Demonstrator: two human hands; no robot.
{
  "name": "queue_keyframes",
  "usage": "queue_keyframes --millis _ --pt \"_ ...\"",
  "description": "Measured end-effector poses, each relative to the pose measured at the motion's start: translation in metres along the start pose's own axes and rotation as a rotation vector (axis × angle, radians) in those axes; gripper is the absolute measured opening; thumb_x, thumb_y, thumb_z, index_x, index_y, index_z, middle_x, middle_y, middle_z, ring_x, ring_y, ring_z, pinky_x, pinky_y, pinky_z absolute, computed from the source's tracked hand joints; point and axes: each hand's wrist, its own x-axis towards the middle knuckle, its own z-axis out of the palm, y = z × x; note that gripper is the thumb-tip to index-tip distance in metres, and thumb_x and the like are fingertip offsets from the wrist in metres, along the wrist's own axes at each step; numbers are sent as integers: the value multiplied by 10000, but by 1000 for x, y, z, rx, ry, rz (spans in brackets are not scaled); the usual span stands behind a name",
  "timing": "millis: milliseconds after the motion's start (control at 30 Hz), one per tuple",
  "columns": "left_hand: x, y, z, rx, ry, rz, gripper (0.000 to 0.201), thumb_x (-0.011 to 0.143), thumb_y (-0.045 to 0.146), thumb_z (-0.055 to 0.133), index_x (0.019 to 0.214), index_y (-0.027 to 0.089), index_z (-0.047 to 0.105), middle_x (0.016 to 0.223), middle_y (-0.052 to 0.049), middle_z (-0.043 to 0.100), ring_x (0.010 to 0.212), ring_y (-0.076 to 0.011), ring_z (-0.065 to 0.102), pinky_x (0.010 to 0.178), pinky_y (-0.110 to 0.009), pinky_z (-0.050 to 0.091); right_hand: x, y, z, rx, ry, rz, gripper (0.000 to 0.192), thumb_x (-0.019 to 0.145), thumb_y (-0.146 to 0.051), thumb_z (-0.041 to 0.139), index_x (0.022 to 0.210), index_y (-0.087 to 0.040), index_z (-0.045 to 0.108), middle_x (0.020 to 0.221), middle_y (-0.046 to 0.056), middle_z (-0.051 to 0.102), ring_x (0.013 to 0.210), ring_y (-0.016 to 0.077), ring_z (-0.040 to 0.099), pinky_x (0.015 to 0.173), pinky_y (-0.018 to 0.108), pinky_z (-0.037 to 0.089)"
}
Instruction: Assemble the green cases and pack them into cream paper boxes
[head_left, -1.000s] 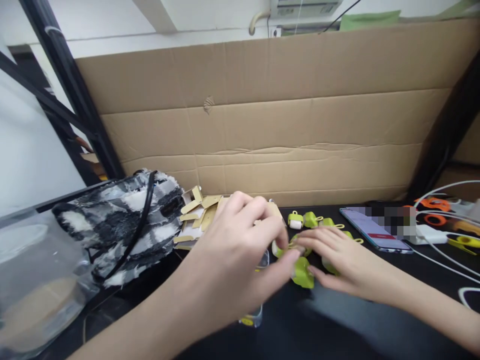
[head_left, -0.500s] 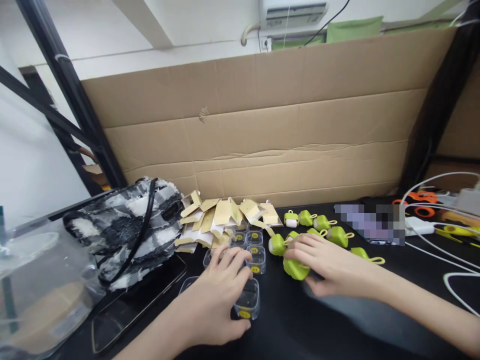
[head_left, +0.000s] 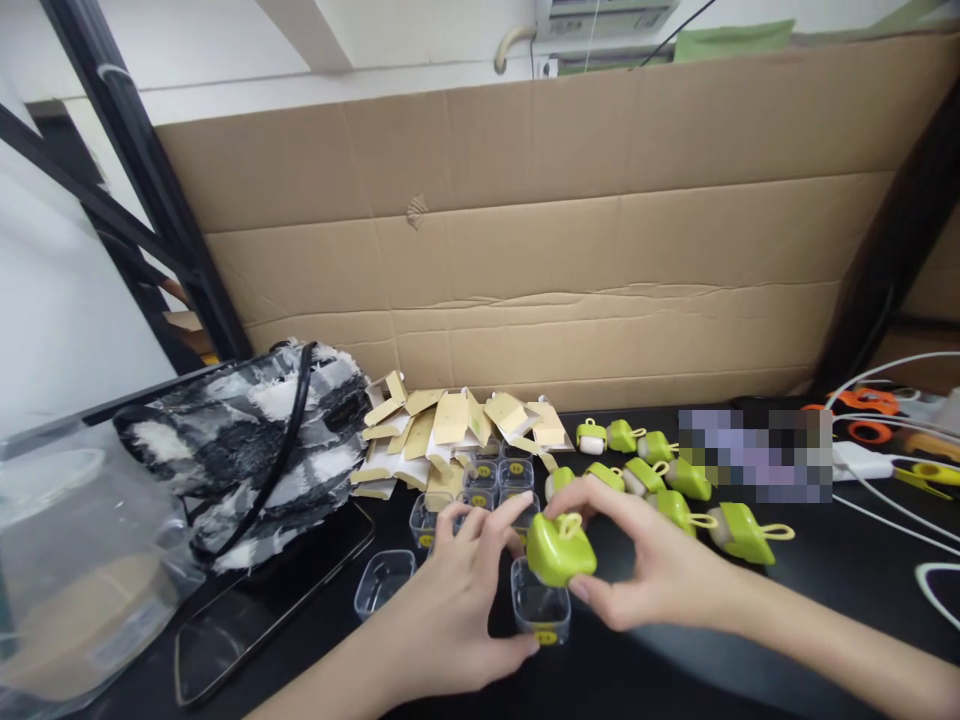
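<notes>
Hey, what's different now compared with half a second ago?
The right hand has brought a green case left, away from the others, to a clear box. That box has shifted slightly right, between the left hand and the case. The bag, cardboard and black phone stayed put.

Soft, even indoor light, quite bright on white wall (head_left: 450, 32) at twelve o'clock; dull pale sheen on black tabletop (head_left: 690, 645) at five o'clock, faint gloss on green case (head_left: 562, 555), wide-angle lean of black post (head_left: 142, 170) at ten o'clock; fine details slightly blurred.
</notes>
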Motion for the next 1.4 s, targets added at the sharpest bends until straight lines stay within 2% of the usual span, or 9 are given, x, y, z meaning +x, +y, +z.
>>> queue_keyframes --millis 100,267,500,667,833,1000,1167,1267,1400 --pt "-6 -5 4 40 -2 13 884 760 219 720 1359 265 71 1407 -216 418 1253 -397 456 1013 -691 213 -6 0 16 23 -38 -5 421 658 -91 624 1053 -216 553 973 22 676 874 186 650 786 297 537" --pt "-9 -7 11 -26 31 9 940 753 217 739 1378 251 37 1272 -173 533 1150 -364 543 1021 -668 229 -16 8 29 -45 -80 -35 449 722 -81 634 1117 -253 506 1046 30 670 943 190 662 819 285 539" --pt "-13 -9 16 -52 86 12 814 778 251 724 1361 233 156 1297 -181 524 1142 -370 532 998 -628 307 -16 8 27 -229 -56 -111 487 736 -111 652 1166 -274 493 1097 29 681 976 179 677 824 253 551" --pt "-15 -11 23 19 189 55 779 769 211 734 1342 202 207 1202 -133 603 1038 -300 582 943 -515 399 -15 6 24 -279 -183 -62 445 778 -200 708 1197 -260 571 1145 46 679 1012 204 665 849 287 558" --pt "-15 -16 36 60 234 90 803 738 192 738 1347 174 214 1152 -133 632 968 -300 586 912 -520 389 -13 3 22 -250 -266 20 361 802 -307 720 1144 -235 630 1164 67 670 1011 220 666 857 289 558" --pt "-12 -15 -5 91 119 81 789 696 330 804 1315 216 329 1203 -87 611 1050 -276 546 961 -460 388 -17 6 28 -239 -243 22 347 835 -280 687 1171 -258 603 1164 63 641 1024 220 642 853 300 552" --pt "-31 -25 -61 174 107 -88 411 824 316 671 1194 291 495 1145 -22 611 1109 -255 514 945 -407 440 -12 13 39 -269 -135 -49 320 857 -318 670 1152 -211 604 1104 92 649 992 249 623 821 379 550" --pt "-57 -38 -63 238 104 -198 307 881 331 587 1180 323 518 1133 -9 625 1094 -246 558 921 -402 491 -7 14 42 -270 -106 -87 389 815 -374 699 1138 -172 619 1085 100 676 980 260 626 820 395 549" --pt "-91 -56 -39 284 141 -290 524 843 402 619 1329 324 441 1261 -37 614 1130 -268 600 931 -419 527 -4 9 45 -257 -79 -43 378 806 -359 719 1126 -179 630 1089 69 693 991 231 630 852 362 538"
